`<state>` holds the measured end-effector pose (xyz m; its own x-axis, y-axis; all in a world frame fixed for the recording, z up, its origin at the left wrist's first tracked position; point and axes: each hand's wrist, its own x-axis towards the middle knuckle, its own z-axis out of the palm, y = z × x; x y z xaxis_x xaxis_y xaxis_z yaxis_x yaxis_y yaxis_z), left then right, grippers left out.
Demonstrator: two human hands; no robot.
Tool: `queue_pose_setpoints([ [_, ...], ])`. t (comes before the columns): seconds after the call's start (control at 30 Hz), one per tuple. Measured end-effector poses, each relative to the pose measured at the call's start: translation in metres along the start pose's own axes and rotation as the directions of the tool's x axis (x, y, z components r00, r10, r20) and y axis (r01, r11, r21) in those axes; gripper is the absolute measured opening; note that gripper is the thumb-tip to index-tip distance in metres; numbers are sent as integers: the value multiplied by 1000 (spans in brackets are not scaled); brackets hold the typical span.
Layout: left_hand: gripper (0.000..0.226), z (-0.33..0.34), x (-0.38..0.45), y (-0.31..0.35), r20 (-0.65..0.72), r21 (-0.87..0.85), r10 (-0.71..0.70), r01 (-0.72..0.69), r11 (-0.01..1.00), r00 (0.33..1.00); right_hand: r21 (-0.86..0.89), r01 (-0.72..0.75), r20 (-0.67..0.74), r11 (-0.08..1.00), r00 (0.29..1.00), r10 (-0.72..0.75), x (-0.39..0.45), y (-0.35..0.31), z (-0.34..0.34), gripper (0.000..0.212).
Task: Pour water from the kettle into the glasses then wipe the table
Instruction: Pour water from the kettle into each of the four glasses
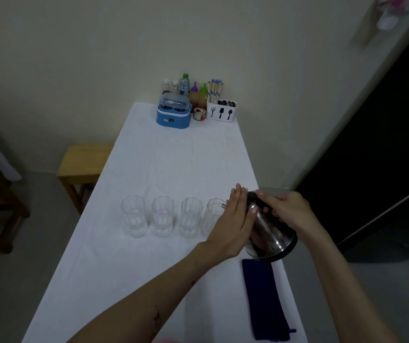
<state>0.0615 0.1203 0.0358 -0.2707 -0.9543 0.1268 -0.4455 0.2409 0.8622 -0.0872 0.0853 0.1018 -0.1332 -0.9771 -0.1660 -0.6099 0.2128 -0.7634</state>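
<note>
1. Kettle point(271, 237): shiny metal body w/ dark base, held tilted above the desk's right edge, spout end turned left toward the rightmost glass point(214, 214). No stream of water can be made out.
2. Right hand point(288, 212): curled around the kettle's dark handle at the top, fingers wrapped shut on it.
3. Left hand point(234, 225): laid flat against the kettle's left side, fingers straight and pressed together, palm on the metal. It covers part of the rightmost glass.
4. Glasses: four clear tumblers are lined up in a row across the desk, upright, just beside one another — far-left glass point(133, 216), second glass point(162, 216), third glass point(190, 217), then the rightmost one by the spout. Water level inside can't be told.
5. Cloth point(265, 300): dark blue, folded long, laid flat near the desk's right edge, just below the kettle, nearer the person.
6. Desk point(173, 164): long, covered w/ a white sheet, middle part bare.
7. At the far end, by the wall: a blue lidded container point(173, 113), a few bottles point(185, 85) behind it, two sauce bottles w/ purple and green caps, a small jar, and a white cutlery caddy point(222, 112) w/ chopsticks stood in it.
8. A wooden stool point(82, 162) is seen left of the desk, on the grey floor.
</note>
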Motion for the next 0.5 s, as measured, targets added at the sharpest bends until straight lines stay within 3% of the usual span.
queue_pose_setpoints([
  [0.23, 56, -1, -3, 6, -14, 79, 89, -88, 993, 996, -25, 6, 11, 1000, 1000, -5, 4, -2, -2, 53],
  [0.5, 54, -2, 1, 0, -6, 33, 51, -51, 998, 999, -44, 4, 16, 999, 1000, -3, 7, -3, 1, 54],
])
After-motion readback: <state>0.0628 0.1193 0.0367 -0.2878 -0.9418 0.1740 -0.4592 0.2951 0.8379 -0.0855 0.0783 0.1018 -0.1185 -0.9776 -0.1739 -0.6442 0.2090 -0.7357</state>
